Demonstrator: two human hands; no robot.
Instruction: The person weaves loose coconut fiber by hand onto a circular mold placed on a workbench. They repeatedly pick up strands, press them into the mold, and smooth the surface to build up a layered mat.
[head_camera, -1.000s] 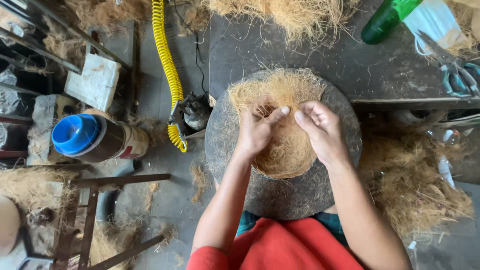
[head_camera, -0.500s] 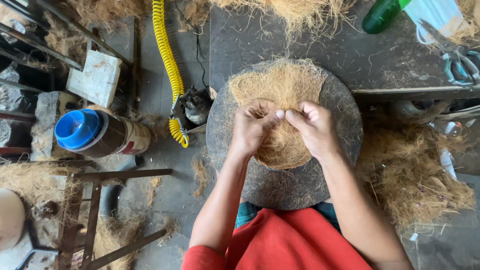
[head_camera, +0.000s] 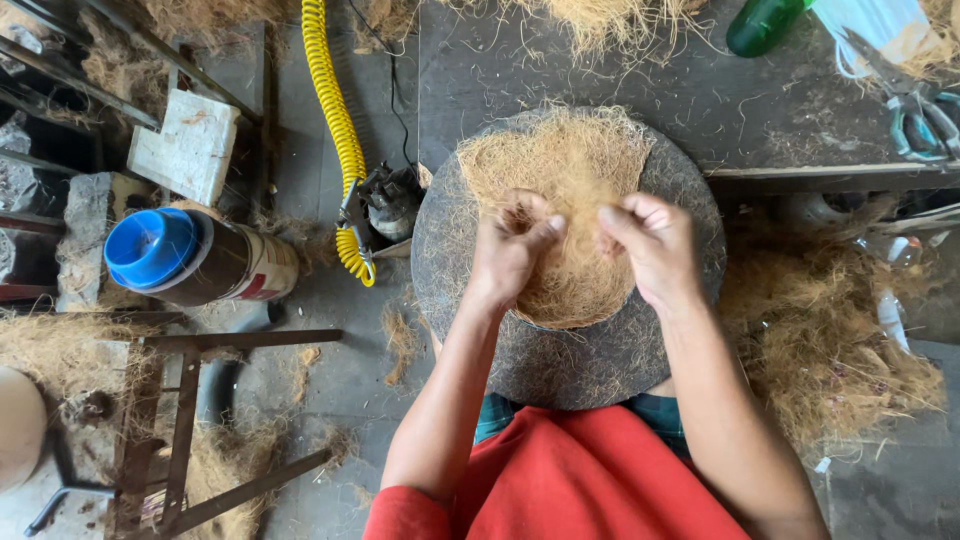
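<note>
On round board, fibre mat lengthwise away

Under your fingers lies a mat of dry, wiry tan coconut fibre, matt and rough, on a round, dark, coarse-surfaced disc; beside it, a glossy yellow plastic coiled hose.

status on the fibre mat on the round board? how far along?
Done: a loose mat of coir fibre already covers the upper half of the round board. In hand: left hand and right hand pinch the fibre at its middle. Left: the board's lower half is bare; loose fibre lies alongside.
</note>
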